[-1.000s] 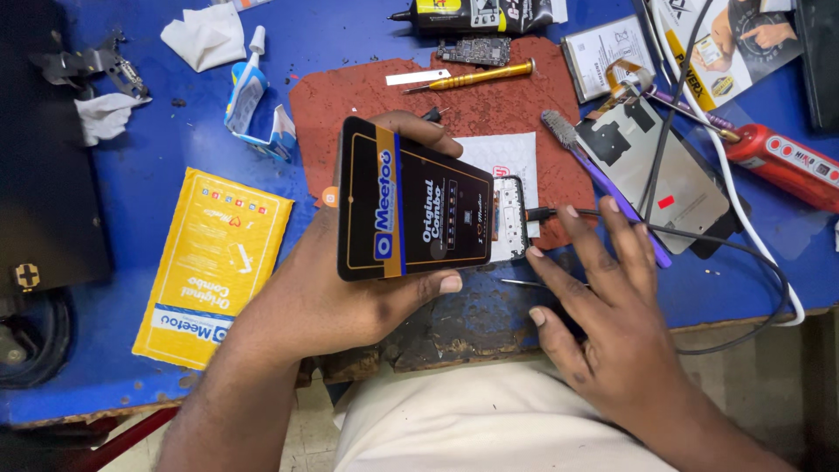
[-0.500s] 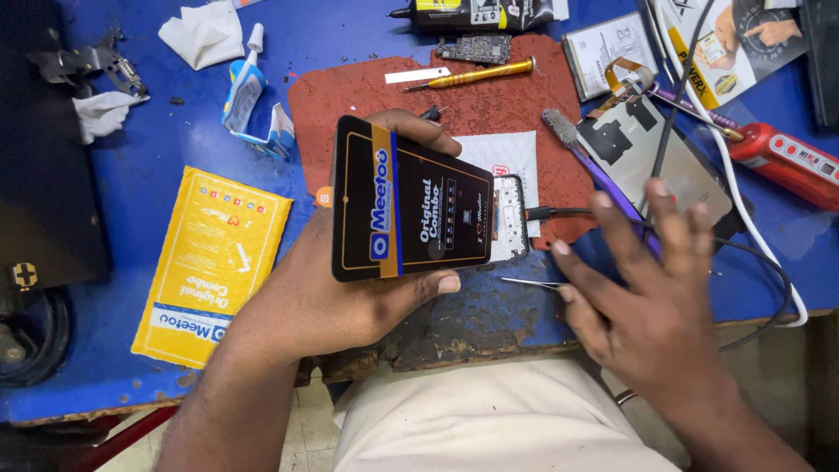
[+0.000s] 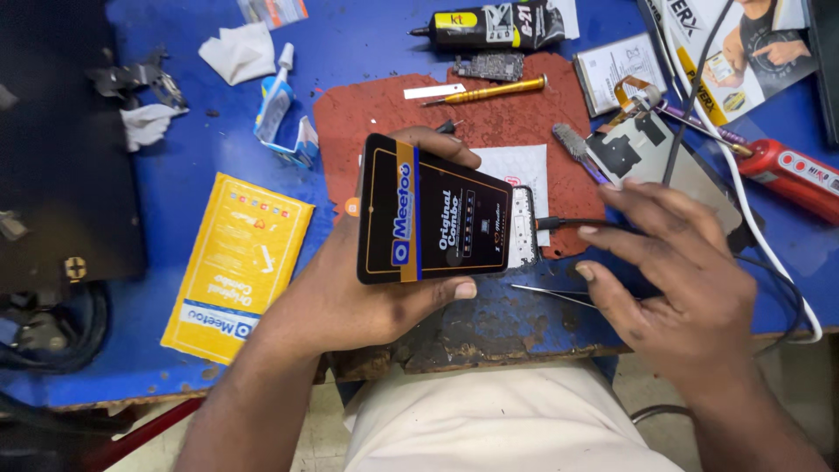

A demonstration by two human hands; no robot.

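Observation:
My left hand point(image 3: 350, 293) grips a black phone display panel point(image 3: 428, 223) with a printed protective film, held flat above a red work mat point(image 3: 384, 114). A phone frame point(image 3: 523, 229) lies under the panel's right end, with a black cable point(image 3: 568, 223) plugged into it. My right hand point(image 3: 677, 271) hovers with fingers spread over the cable and the blue bench, holding nothing. Thin metal tweezers point(image 3: 546, 293) lie just left of its thumb.
A yellow packet point(image 3: 236, 262) lies at the left. A gold screwdriver point(image 3: 489, 90), a black glue tube point(image 3: 489, 26), a small circuit board point(image 3: 488, 65) and a brush point(image 3: 577, 150) sit at the back. A red tool point(image 3: 791, 175), white cable point(image 3: 743, 188), tissues point(image 3: 238, 51).
My right hand has lifted off the bench and drifted right, fingers spreading. The left hand has held the display panel nearly still.

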